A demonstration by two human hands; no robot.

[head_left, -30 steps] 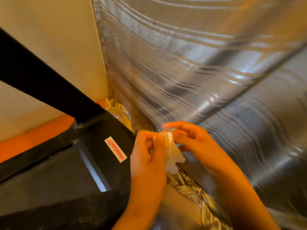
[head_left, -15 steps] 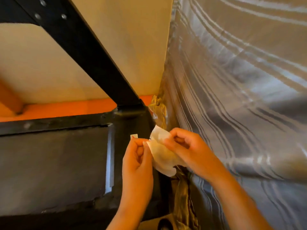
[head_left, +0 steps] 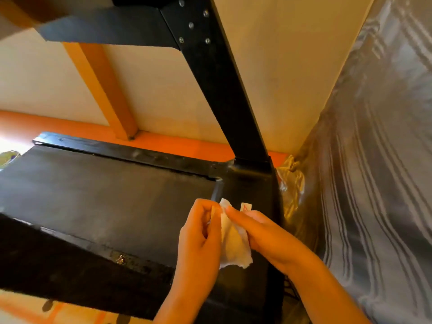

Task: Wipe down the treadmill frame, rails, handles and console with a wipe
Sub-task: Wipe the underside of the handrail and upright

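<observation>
The dark treadmill deck (head_left: 105,206) fills the left, its near corner cut off at the bottom of the view. The left hand (head_left: 198,239) curls its fingers and pinches the upper edge of the white wipe (head_left: 233,249), which hangs crumpled between both hands above the side rail (head_left: 252,183). A small sticker (head_left: 245,206) is half hidden behind the right hand (head_left: 264,235), whose fingertips also pinch the wipe. The striped silver sheet (head_left: 374,160) is blurred.

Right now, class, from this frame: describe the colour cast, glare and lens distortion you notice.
Head view: warm orange cast on wipe, left hand and right hand; streaky glare on the shiny striped sheet; blown-out patch at left edge; wide-angle lens splays the upright.
</observation>
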